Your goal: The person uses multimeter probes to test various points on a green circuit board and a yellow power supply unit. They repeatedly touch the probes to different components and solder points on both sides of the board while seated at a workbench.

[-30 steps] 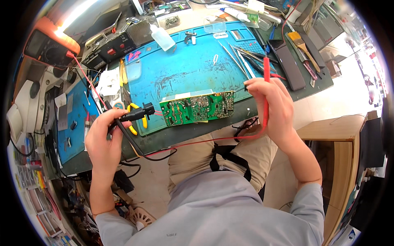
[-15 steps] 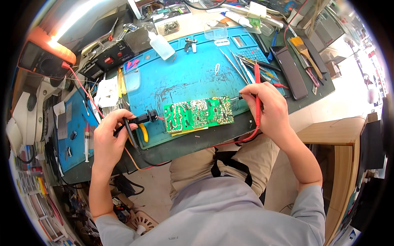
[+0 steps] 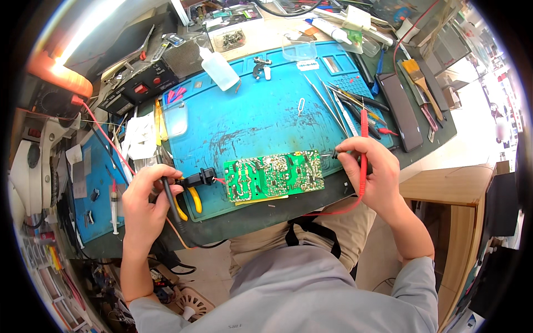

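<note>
A green circuit board lies solder side up near the front of a blue work mat. My left hand is closed around a slim black probe, its cable trailing down and right. Just beyond its fingers, a black plug connector joins the board's left end by short red wires. At the board's right end, my right hand pinches a small black connector with a thin lead toward the board. A red test probe stands across that hand, tip pointing away. Yellow-handled pliers lie beside the left fingers.
An orange multimeter stands far left under a bright lamp. Tweezers, a white bottle, a phone and a brush lie around the mat. A syringe rests at left; a wooden cabinet stands right.
The view has shifted slightly, so the board and mat appear lower and farther right. Both hands keep their holds; the right hand stays by the board's right end.
</note>
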A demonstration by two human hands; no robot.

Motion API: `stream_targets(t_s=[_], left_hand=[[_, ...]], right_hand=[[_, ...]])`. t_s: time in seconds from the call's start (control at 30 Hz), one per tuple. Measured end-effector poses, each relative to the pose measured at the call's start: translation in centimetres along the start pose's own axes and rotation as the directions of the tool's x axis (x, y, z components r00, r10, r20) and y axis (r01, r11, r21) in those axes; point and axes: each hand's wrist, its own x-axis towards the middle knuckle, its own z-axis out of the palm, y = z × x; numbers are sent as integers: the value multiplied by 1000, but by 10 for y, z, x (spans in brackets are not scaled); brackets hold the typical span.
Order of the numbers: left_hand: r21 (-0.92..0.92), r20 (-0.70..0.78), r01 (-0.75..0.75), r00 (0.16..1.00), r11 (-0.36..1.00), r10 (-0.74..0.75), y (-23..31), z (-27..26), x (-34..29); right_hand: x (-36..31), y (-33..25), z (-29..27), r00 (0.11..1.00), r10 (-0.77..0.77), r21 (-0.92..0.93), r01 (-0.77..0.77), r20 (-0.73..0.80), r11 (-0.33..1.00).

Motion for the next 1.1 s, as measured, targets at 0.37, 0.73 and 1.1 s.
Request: stream_targets(t_s=[0.37,0.73,1.1], left_hand=[[-269,-128,-179,980,946,149,-3,-15,20],[-614,139,-49,976,787,170,12,19,49],[-676,136,-29,977,736,163,-6,40,61]], right_hand=[[11,-8,-22,995,-43,110,53,-93,993],[-4,-39,16,982,-124,229,155,-141,961],[-15,-31,52,892,-194,222,303,-409,927]])
